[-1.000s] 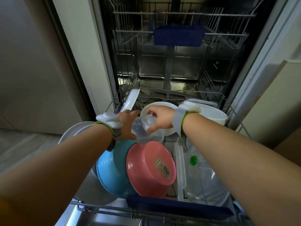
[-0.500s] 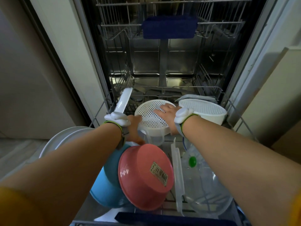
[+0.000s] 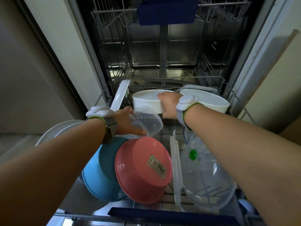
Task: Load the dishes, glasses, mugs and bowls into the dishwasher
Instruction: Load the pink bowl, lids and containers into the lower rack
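My left hand (image 3: 126, 121) grips a clear plastic container (image 3: 147, 121) in the middle of the pulled-out lower rack (image 3: 164, 134). Just behind it, my right hand (image 3: 170, 106) holds the right side of a white perforated strainer (image 3: 146, 101), which now lies nearly flat. A second white strainer (image 3: 210, 100) sits to its right. In front stand a pink bowl (image 3: 140, 170) with a barcode sticker, a blue bowl (image 3: 96, 176) and white plates (image 3: 60, 129) at the left.
A clear lid (image 3: 176, 170) stands on edge beside a large clear bowl with a green knob (image 3: 203, 181) at the right. A white flat piece (image 3: 120, 95) leans at the rack's back left. The upper rack (image 3: 164, 12) hangs overhead. Cabinet panels flank the dishwasher.
My right hand moved from the clear container onto the white strainer and tipped it from upright to nearly flat. My left hand kept hold of the clear container. The camera moved closer.
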### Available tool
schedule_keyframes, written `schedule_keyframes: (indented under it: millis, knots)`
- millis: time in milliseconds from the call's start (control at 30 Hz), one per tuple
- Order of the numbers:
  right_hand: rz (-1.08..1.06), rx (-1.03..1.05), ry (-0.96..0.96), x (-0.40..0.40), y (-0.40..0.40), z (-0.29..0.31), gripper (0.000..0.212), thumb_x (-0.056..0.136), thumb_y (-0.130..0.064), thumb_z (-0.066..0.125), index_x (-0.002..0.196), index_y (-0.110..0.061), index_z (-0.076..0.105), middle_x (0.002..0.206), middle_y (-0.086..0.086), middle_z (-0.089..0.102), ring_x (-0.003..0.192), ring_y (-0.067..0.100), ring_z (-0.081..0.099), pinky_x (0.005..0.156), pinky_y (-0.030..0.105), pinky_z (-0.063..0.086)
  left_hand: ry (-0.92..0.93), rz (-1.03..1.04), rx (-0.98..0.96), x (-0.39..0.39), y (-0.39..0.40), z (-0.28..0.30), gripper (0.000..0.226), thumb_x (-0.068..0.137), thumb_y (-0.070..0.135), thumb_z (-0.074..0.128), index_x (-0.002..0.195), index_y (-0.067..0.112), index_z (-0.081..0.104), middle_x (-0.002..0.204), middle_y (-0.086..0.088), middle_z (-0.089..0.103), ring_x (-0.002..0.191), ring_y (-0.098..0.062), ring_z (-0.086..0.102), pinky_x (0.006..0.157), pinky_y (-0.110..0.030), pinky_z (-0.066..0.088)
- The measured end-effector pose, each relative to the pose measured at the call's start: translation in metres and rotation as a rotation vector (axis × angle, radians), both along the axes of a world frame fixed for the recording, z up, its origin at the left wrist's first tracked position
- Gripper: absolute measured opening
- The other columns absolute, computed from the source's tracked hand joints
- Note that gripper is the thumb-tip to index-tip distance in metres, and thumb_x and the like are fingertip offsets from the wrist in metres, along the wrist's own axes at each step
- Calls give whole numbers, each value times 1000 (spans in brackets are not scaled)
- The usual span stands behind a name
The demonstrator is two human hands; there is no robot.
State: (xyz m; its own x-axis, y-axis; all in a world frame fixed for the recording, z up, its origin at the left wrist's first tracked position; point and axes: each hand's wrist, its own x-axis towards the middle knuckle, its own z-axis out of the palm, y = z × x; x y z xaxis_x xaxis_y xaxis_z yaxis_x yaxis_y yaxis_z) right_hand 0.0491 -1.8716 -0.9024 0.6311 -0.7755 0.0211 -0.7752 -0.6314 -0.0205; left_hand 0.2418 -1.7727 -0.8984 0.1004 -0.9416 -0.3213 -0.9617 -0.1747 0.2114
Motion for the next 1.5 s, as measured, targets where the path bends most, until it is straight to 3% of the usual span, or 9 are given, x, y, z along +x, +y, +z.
schedule_keyframes:
  millis: [200, 433, 567, 667, 767, 933, 1133, 1267, 1500]
  knots:
    - [-216, 78, -349, -2, 6, 34, 54, 77, -26, 71, 127, -17, 53, 116, 6, 62, 106, 27, 60, 72, 25, 40, 63, -2, 13, -13, -2, 1, 98, 61, 68, 76, 141, 28, 36, 136, -2, 50, 120, -24, 52, 100, -39, 45]
    - [-260, 161, -619, -8, 19, 58, 51, 76, -26, 73, 122, -14, 54, 116, 6, 62, 104, 26, 59, 73, 27, 43, -106, -87, -44, -40, -15, -11, 116, 37, 77, 72, 134, 31, 29, 121, 3, 53, 106, -26, 57, 89, -45, 50]
    - [-263, 156, -655, -16, 27, 63, 47, 75, -24, 73, 118, -15, 55, 112, 5, 63, 100, 24, 59, 68, 25, 38, -280, -160, -103, -56, -21, -30, 75, 64, 35, 81, 122, 22, 34, 114, -2, 53, 94, -26, 56, 83, -36, 48]
    - [-266, 160, -678, -21, 32, 62, 49, 75, -24, 73, 119, -14, 55, 113, 4, 63, 101, 23, 59, 68, 23, 36, -416, -252, -52, -59, -31, -29, 92, 41, 57, 81, 115, 25, 36, 112, 4, 48, 94, -27, 58, 83, -43, 50]
    - [-267, 173, -680, -25, 34, 63, 51, 75, -24, 74, 120, -14, 53, 115, 4, 62, 102, 23, 59, 69, 24, 36, -519, -378, 138, -62, -41, -21, 102, 45, 68, 76, 126, 22, 34, 120, 2, 45, 106, -26, 57, 89, -42, 50]
    - [-250, 177, -699, -34, 35, 69, 50, 76, -24, 73, 120, -14, 53, 113, 3, 62, 100, 23, 58, 69, 24, 37, -260, -345, -13, -55, -45, -25, 92, 30, 67, 80, 104, 19, 54, 112, 1, 62, 93, -18, 63, 82, -36, 54]
    - [-232, 197, -727, -40, 37, 72, 53, 76, -24, 73, 124, -15, 52, 112, 1, 60, 89, 16, 51, 71, 25, 39, -312, -432, 118, -66, -39, -21, 107, 55, 61, 79, 145, 29, 31, 138, 0, 49, 121, -21, 52, 100, -43, 46]
    - [-223, 205, -731, -47, 38, 71, 52, 76, -23, 74, 123, -15, 53, 114, 2, 61, 92, 17, 53, 71, 24, 38, -238, -410, 86, -70, -39, -20, 122, 61, 53, 83, 153, 24, 10, 149, -6, 36, 131, -26, 43, 105, -43, 41]
    - [-225, 204, -686, -51, 40, 63, 52, 76, -24, 74, 122, -13, 53, 113, 5, 61, 93, 20, 55, 69, 26, 40, -112, -253, -12, -67, -28, -13, 110, 56, 58, 85, 146, 32, 27, 139, -2, 34, 120, -26, 49, 97, -47, 48]
